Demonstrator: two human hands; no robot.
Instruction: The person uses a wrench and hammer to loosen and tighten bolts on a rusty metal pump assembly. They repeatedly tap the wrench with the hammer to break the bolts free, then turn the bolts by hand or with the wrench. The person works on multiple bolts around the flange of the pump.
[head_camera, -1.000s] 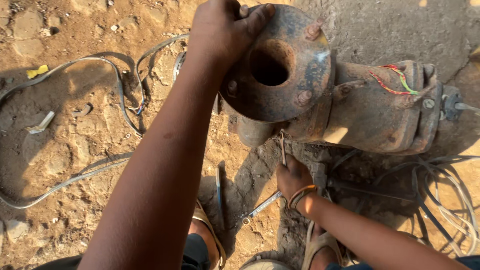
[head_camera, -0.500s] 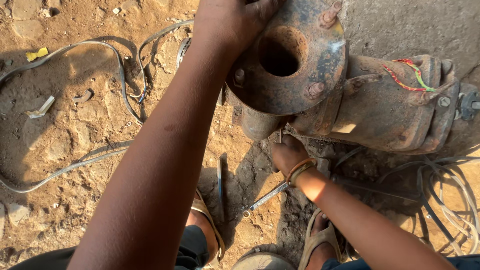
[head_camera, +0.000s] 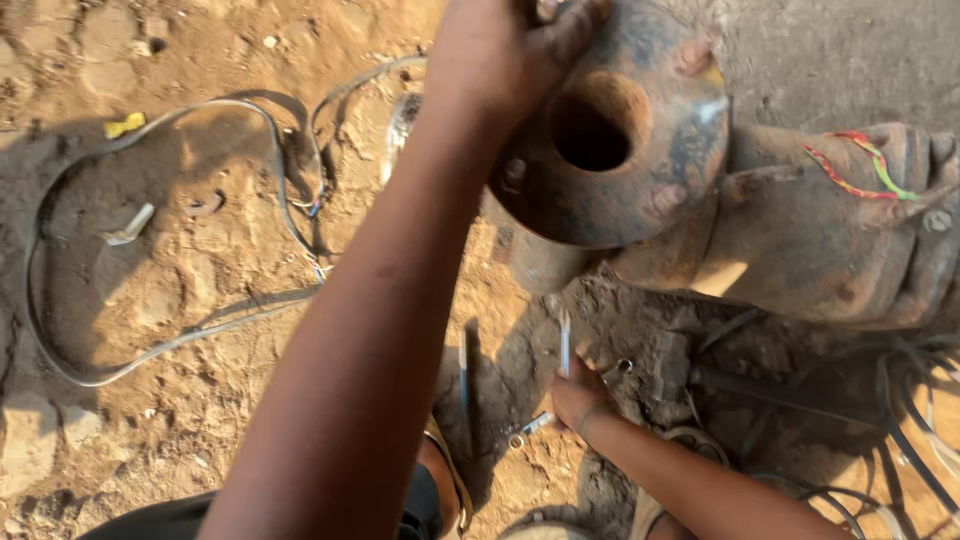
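1. The big round metal disc (head_camera: 610, 130) is rusty brown and rough, with a dark round hole in its middle and lumpy bolts near its edge
2. It sits on the end of a fat, dusty metal motor body (head_camera: 810, 235) that lies on its side on the dirt
3. Thin red, yellow and green wires (head_camera: 860, 165) curl on top of the motor body
4. The left hand (head_camera: 500, 50) is closed over the top edge of the disc, fingers curled tight around the rim
5. The right hand (head_camera: 580, 395) is low down, below the disc, pinching a thin shiny metal tool (head_camera: 565, 345) that points up
6. A small silver wrench (head_camera: 528, 428) lies on the ground just beside the right hand
7. A long grey cable (head_camera: 150, 355) loops over the crumbly orange dirt, well apart from both hands
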